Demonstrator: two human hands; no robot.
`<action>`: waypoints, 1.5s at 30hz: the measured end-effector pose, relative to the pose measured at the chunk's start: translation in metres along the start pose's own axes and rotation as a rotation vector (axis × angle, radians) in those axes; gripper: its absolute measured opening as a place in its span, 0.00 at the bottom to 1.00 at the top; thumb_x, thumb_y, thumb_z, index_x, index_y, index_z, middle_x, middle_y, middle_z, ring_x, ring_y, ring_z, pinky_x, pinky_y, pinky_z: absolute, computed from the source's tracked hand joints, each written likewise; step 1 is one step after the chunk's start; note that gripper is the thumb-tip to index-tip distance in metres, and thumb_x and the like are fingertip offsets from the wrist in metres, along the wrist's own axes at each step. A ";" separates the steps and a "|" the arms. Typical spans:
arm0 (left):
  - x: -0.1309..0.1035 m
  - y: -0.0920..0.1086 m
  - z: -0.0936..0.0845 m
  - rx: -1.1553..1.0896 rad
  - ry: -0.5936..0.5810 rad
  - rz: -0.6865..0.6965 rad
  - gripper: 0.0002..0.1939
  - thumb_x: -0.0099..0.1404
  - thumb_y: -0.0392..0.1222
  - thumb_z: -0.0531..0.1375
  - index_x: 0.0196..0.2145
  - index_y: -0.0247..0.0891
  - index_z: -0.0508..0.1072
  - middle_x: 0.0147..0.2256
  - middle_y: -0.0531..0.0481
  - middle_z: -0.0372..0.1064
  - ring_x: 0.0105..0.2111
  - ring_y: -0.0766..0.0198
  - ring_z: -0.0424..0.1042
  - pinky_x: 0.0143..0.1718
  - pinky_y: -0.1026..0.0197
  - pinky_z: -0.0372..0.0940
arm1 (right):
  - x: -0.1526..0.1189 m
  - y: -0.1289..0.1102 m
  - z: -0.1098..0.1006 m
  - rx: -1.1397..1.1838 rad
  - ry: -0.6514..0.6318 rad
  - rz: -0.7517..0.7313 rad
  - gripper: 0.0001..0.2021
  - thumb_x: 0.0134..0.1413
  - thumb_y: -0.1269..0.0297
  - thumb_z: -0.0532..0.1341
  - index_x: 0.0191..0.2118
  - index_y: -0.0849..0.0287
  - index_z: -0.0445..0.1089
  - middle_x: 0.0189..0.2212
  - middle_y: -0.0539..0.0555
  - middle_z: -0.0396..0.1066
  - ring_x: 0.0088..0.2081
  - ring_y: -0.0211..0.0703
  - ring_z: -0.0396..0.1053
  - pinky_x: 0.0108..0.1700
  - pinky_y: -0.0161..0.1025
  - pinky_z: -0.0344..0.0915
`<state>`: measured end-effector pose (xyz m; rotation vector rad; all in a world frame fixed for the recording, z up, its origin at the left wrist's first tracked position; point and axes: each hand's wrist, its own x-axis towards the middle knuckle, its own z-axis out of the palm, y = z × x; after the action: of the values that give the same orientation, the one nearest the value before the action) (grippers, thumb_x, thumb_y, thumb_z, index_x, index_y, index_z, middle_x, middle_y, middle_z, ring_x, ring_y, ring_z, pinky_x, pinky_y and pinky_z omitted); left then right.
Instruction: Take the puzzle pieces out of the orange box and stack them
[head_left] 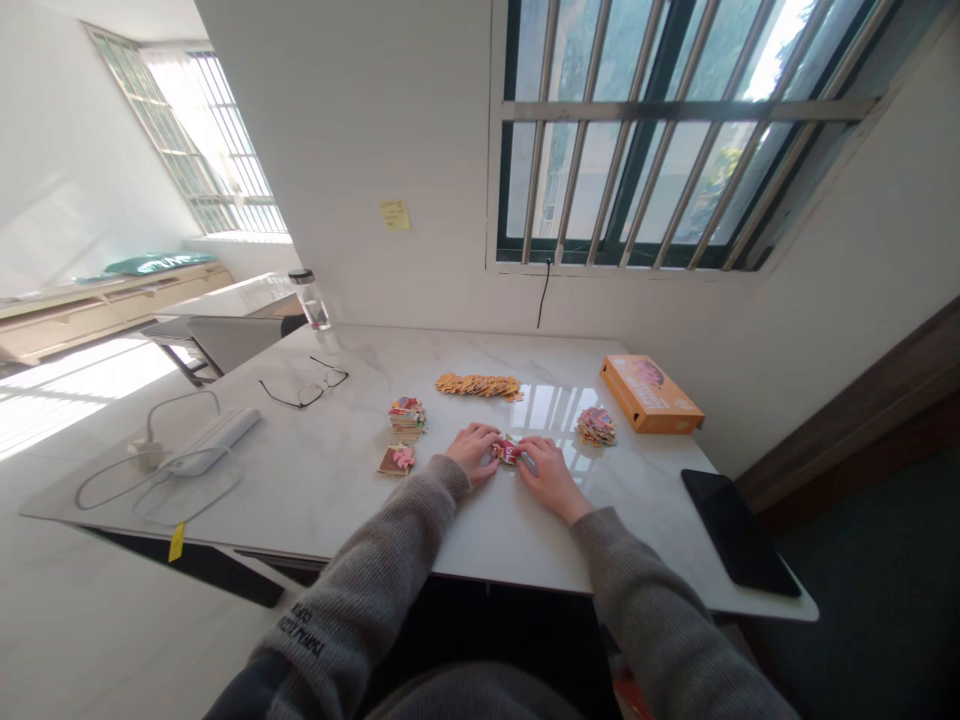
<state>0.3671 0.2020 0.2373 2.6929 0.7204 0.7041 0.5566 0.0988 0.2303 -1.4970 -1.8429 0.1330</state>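
At the middle of the white marble-look table, my left hand (475, 452) and my right hand (550, 474) meet around a small bunch of colourful jigsaw pieces (508, 452). The fingers of both hands are bent inward and grip it from either side, partly hiding it. Left of my left hand stand a taller stack of jigsaw pieces (407, 417) and a lower stack (396, 460) with a brown and pink top piece. A loose heap of pieces (596, 427) lies to the right of my right hand. Beyond my hands stretches a long row of orange-brown pieces (478, 386).
An orange box (651, 393) lies at the back right, with a black tablet (739, 530) nearer the right edge. On the left are glasses (309, 393), a white power strip (214, 440) with cables and a clear bottle (310, 300). A wall with a barred window (637, 130) backs the table.
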 end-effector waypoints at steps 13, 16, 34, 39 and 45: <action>-0.003 0.011 0.004 -0.155 0.225 0.040 0.12 0.54 0.36 0.65 0.38 0.41 0.73 0.44 0.45 0.68 0.45 0.54 0.66 0.52 0.48 0.65 | 0.003 -0.006 -0.006 0.175 0.108 0.108 0.13 0.59 0.64 0.59 0.50 0.55 0.70 0.43 0.57 0.72 0.48 0.50 0.68 0.53 0.51 0.63; -0.006 0.018 0.006 -0.185 0.293 0.042 0.12 0.54 0.37 0.66 0.38 0.41 0.72 0.43 0.45 0.66 0.45 0.54 0.65 0.51 0.49 0.66 | 0.005 -0.008 -0.008 0.313 0.096 0.200 0.15 0.59 0.59 0.59 0.51 0.56 0.69 0.38 0.54 0.74 0.41 0.47 0.71 0.47 0.47 0.67; -0.013 0.028 0.008 -0.190 0.187 0.171 0.15 0.57 0.37 0.64 0.44 0.43 0.73 0.49 0.46 0.72 0.49 0.54 0.68 0.53 0.48 0.65 | 0.005 -0.014 -0.014 0.625 0.004 0.287 0.19 0.59 0.59 0.56 0.54 0.59 0.66 0.28 0.47 0.65 0.29 0.39 0.66 0.32 0.37 0.65; -0.012 0.024 0.007 -0.151 0.296 0.111 0.14 0.59 0.42 0.66 0.43 0.41 0.73 0.45 0.44 0.72 0.46 0.54 0.71 0.50 0.49 0.66 | 0.004 -0.010 -0.006 0.685 0.007 0.256 0.26 0.57 0.57 0.60 0.60 0.58 0.59 0.27 0.45 0.65 0.29 0.38 0.65 0.36 0.38 0.64; -0.012 0.021 0.009 -0.127 0.268 0.113 0.12 0.59 0.41 0.65 0.42 0.42 0.74 0.42 0.46 0.73 0.44 0.55 0.71 0.47 0.51 0.65 | 0.007 0.000 -0.006 0.633 0.154 0.330 0.20 0.57 0.55 0.59 0.51 0.61 0.65 0.27 0.47 0.66 0.30 0.39 0.66 0.36 0.38 0.64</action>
<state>0.3715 0.1767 0.2328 2.5663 0.5628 1.1153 0.5593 0.1026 0.2378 -1.2886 -1.2499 0.6731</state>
